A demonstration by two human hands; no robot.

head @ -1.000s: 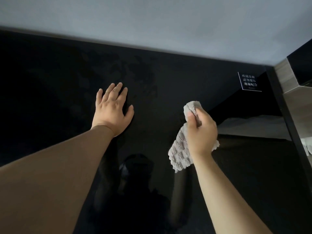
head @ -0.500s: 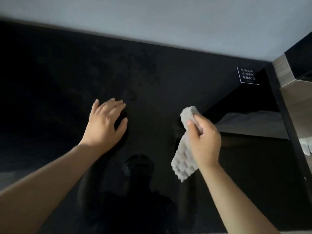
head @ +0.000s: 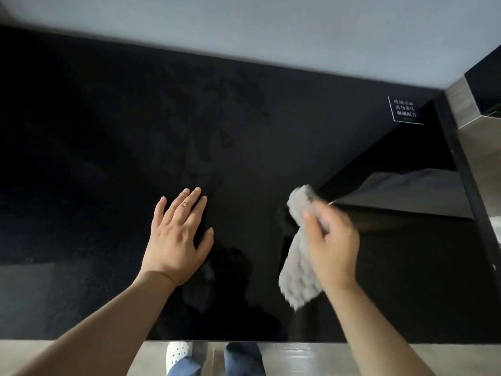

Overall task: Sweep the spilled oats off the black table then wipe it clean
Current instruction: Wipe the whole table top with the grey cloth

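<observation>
Zero oats that I can make out on the black worktop [head: 95, 131]. The surface is dark and glossy, so small flakes could hide, but nothing pale shows. On that basis the sweep step looks done and we're in the wipe step.

- left hand [head: 176, 240]: palm down, fingers straight and slightly spread, holding nothing. Looks laid flat on the worktop as a brace; contact is hard to confirm against the gloss.
- right hand [head: 330, 245]: blurred, fingers curled round the upper part of a grey waffle-textured cloth [head: 296, 278]. One bunched end sticks out past the fingertips, the longer end hangs down on the wrist side. Can't tell whether the cloth touches the surface.

The cloth is to the right of the left hand, well apart from it, at about the same reach.

Dull smears [head: 214, 147] start just ahead of the left hand's fingertips and run on toward the wall [head: 271, 36]. They read as residue or drying streaks, so my guess is that patch needs the work.

Next move as I see it:
- Flatten the cloth rather than wiping with it bunched.
- Carry it forward and left of the right hand onto the smeared zone, with overlapping strokes.
- Get the left hand out of the stroke path.
- Then check the near edge under both forearms.

Small printed label [head: 405, 109] sits far ahead and right of the right hand. White shoe [head: 177, 354] on the floor, below the left forearm.
</observation>
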